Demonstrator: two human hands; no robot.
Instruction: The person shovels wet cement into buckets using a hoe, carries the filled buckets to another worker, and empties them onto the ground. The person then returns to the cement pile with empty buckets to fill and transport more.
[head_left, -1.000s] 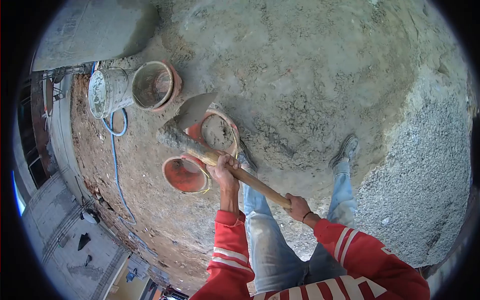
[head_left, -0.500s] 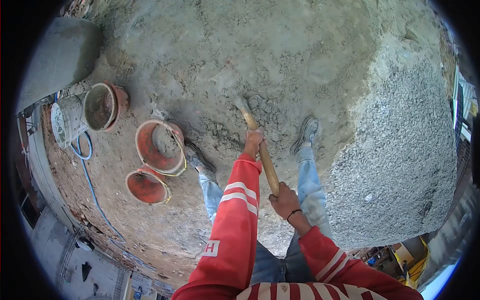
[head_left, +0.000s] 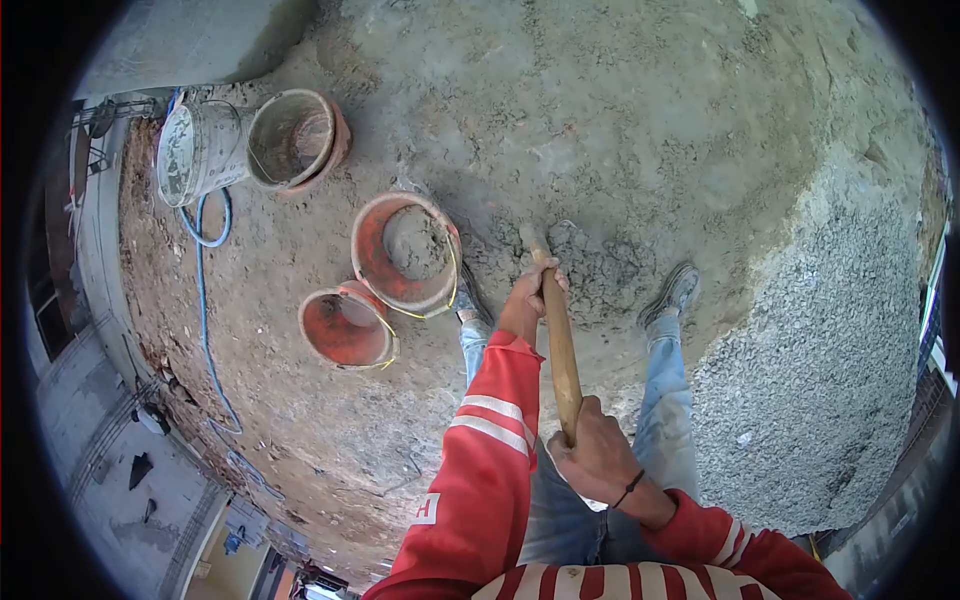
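Note:
My left hand (head_left: pixel 535 292) is closed round the upper-middle part of a thick wooden tool handle (head_left: pixel 562 345), near its far end. My right hand (head_left: pixel 592 458), with a dark band at the wrist, grips the handle's near end. The handle slants away from my body between my legs. Its far end meets a dark, lumpy heap of wet concrete mix (head_left: pixel 605 270). The tool's head is mostly buried there, so I cannot tell whether it is a shovel or a hoe.
To the left stand a large orange bucket (head_left: pixel 368 245) with mix inside, a smaller orange bucket (head_left: pixel 318 330), stacked buckets (head_left: pixel 258 130) and a white bucket (head_left: pixel 178 160). A blue hose (head_left: pixel 205 320) runs along the ground. Grey gravel (head_left: pixel 810 390) is piled at right.
The view has shifted, so the buckets and ground appear farther right. Both hands keep their hold on the handle, which now stands steeper in view, its far end pulled closer to my feet.

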